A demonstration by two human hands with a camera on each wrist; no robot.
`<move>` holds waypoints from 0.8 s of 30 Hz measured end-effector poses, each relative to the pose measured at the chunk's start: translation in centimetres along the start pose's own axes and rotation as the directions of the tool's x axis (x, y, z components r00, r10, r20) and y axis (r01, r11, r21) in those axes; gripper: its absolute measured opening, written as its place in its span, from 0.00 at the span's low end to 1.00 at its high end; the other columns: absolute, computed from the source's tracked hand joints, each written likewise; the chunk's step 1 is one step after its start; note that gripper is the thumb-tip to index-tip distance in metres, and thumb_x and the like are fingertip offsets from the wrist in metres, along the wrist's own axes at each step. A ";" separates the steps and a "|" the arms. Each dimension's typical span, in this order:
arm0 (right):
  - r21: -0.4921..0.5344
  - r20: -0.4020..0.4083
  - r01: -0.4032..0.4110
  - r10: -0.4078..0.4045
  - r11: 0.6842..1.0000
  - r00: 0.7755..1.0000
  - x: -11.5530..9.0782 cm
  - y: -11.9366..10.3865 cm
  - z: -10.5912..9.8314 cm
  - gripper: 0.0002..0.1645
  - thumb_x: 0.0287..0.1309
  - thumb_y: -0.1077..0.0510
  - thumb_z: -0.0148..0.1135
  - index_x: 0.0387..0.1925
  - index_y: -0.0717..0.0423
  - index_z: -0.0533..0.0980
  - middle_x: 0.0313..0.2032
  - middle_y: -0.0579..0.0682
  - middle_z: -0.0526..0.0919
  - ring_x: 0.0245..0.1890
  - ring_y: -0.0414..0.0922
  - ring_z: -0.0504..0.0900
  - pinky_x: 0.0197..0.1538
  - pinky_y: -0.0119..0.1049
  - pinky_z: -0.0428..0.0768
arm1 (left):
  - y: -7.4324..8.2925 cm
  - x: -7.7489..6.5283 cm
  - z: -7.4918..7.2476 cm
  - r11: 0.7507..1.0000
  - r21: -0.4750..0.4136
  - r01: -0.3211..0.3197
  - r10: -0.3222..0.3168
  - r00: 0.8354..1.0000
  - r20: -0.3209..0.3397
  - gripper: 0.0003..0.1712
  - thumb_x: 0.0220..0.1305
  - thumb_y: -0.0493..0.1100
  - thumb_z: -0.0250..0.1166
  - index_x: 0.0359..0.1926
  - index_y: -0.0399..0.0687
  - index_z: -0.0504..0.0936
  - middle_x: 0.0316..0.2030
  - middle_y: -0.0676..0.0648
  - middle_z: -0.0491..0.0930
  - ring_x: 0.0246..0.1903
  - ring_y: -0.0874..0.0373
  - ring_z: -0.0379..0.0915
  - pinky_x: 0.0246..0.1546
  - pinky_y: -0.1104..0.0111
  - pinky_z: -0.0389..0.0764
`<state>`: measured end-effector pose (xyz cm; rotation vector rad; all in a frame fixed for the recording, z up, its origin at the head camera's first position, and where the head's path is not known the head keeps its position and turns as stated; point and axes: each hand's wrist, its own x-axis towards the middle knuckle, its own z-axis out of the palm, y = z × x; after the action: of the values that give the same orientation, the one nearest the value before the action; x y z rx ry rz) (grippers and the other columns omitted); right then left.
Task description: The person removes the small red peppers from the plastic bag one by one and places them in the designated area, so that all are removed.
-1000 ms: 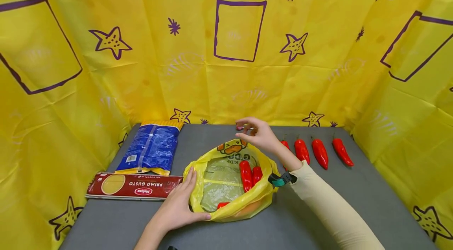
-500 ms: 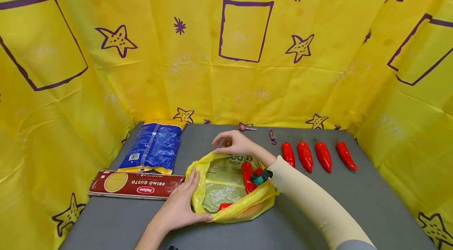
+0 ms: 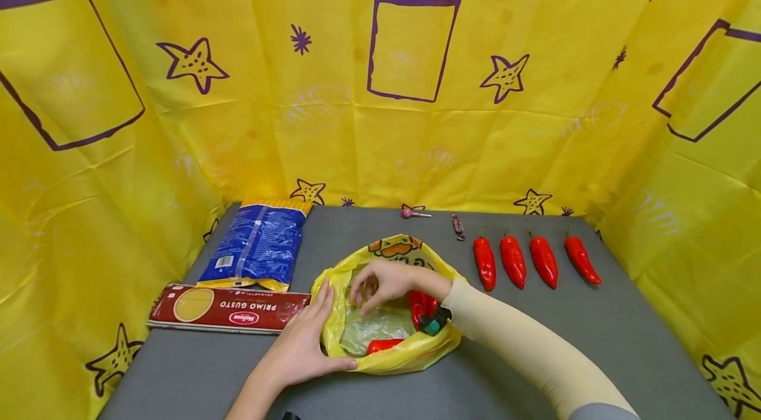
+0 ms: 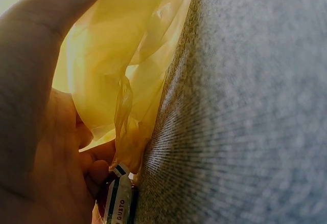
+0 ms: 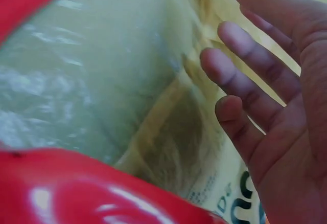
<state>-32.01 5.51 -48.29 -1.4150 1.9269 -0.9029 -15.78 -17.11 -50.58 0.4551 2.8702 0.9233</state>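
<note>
A yellow plastic bag (image 3: 410,359) with a duck print stands with its mouth open mid-table. My left hand (image 3: 306,334) rests against its left side, fingers straight and thumb along the front rim; the left wrist view has the yellow plastic beside the palm. Inside the bag mouth is my right hand (image 3: 383,284), fingers loosely bent. The right wrist view finds nothing between those fingers (image 5: 240,81). Below the right wrist, red peppers (image 3: 421,306) lean at the bag's right side, partly covered by the wrist. Another red pepper (image 3: 385,345) lies at the front inside; its glossy skin may be the red in the right wrist view.
Several red peppers (image 3: 513,263) lie in a row at the right. Behind the bag are a lollipop (image 3: 410,212) and a wrapped candy (image 3: 458,227). Left of the bag lie a red spaghetti pack (image 3: 226,308) and a blue packet (image 3: 255,245). Yellow cloth walls enclose the table.
My right hand has come from behind the bag's back rim, near the lollipop, forward and down into the bag mouth. The left hand stays at the bag's left side.
</note>
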 end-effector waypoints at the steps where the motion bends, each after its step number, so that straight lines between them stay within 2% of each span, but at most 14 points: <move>1: 0.000 0.011 -0.004 0.004 1.000 1.000 -0.1 -0.1 0.2 0.14 0.59 0.62 0.80 0.46 0.61 0.87 0.39 0.51 0.90 0.33 0.33 0.84 0.40 0.30 0.86 | 0.0 0.0 0.0 1.000 0.000 0.001 -0.001 1.000 -0.001 0.84 0.42 0.84 0.74 0.85 0.40 0.48 0.85 0.41 0.40 0.80 0.33 0.51 0.75 0.31 0.56; 9: 0.010 0.140 -0.007 0.006 1.000 0.990 -0.9 -0.8 1.0 0.20 0.57 0.62 0.81 0.51 0.60 0.87 0.42 0.54 0.90 0.29 0.33 0.81 0.36 0.26 0.83 | 0.1 0.0 -0.1 1.000 0.001 0.002 -0.002 1.000 0.000 0.84 0.43 0.85 0.73 0.85 0.40 0.47 0.85 0.41 0.40 0.80 0.34 0.51 0.75 0.31 0.55; 16: 0.003 0.224 -0.019 0.018 1.000 0.974 -1.6 -0.9 1.1 0.25 0.54 0.63 0.83 0.54 0.58 0.87 0.43 0.50 0.89 0.24 0.33 0.81 0.33 0.27 0.84 | 0.0 0.0 0.0 1.000 0.013 -0.001 0.001 1.000 -0.005 0.84 0.42 0.85 0.73 0.85 0.39 0.47 0.85 0.41 0.40 0.80 0.34 0.51 0.76 0.33 0.56; 24: 0.013 0.301 -0.064 0.058 0.998 0.952 -2.4 -1.8 1.1 0.28 0.52 0.63 0.84 0.56 0.58 0.86 0.44 0.48 0.88 0.26 0.34 0.81 0.35 0.27 0.84 | 0.1 0.0 0.0 1.000 0.004 0.009 -0.009 1.000 -0.001 0.84 0.43 0.85 0.73 0.85 0.40 0.47 0.85 0.41 0.40 0.81 0.35 0.50 0.76 0.33 0.55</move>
<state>-29.50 7.23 -47.41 -1.3828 1.7154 -0.6354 -15.74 -17.03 -50.46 0.4426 2.8732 0.9161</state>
